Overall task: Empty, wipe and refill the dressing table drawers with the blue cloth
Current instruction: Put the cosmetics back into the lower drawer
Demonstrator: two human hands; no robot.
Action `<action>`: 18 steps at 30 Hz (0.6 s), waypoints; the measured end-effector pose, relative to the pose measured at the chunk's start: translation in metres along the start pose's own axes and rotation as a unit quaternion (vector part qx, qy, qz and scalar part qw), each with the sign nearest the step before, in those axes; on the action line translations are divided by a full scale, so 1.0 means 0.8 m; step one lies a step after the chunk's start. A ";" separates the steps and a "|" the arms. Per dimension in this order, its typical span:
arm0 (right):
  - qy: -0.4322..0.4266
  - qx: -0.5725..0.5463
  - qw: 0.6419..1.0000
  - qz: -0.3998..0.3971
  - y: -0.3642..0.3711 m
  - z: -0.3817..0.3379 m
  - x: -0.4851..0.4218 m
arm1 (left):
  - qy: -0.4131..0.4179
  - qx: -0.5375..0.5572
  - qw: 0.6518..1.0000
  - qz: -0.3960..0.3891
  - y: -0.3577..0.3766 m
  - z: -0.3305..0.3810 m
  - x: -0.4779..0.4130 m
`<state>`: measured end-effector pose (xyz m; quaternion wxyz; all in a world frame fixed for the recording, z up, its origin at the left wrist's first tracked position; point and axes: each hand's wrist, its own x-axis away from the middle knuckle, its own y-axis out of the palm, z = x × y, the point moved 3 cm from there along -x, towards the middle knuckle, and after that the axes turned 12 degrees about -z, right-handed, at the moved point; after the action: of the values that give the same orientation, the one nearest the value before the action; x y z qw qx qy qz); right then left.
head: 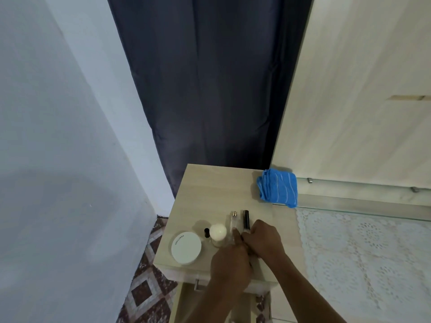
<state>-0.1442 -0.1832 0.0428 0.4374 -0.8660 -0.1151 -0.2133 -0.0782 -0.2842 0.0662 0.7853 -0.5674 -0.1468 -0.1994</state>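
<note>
Two hands crowd table items: right hand [264,241] curls on black tube [246,220]; left hand [229,264] hold unclear. Glass vial [233,220] prob. fragile, slick; grip mid-body.

blue white-striped cloth [278,188]

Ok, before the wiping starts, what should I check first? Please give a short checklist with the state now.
1. Cloth free and near: ok, it lies at the back of the top.
2. Drawer open: ok.
3. Drawer empty: cannot tell, the arms hide it.
4. Right hand free: not ok, it grips the black tube.
5. Left hand free: cannot tell.
6. Compact lying steady: ok.
</note>
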 end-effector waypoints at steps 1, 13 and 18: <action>0.000 -0.001 1.000 -0.002 0.000 0.002 0.002 | -0.001 -0.012 1.000 0.004 0.002 0.001 0.004; 0.034 0.003 0.998 -0.058 0.017 0.008 0.062 | 0.024 0.038 0.997 0.069 0.027 -0.008 0.042; 0.034 -0.050 0.997 -0.054 0.034 0.007 0.090 | 0.042 0.087 0.992 0.082 0.033 -0.020 0.054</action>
<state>-0.0689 -0.1938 0.0542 0.3848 -0.8718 -0.1356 -0.2712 -0.0276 -0.2985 0.0589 0.8507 -0.4984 -0.0837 -0.1445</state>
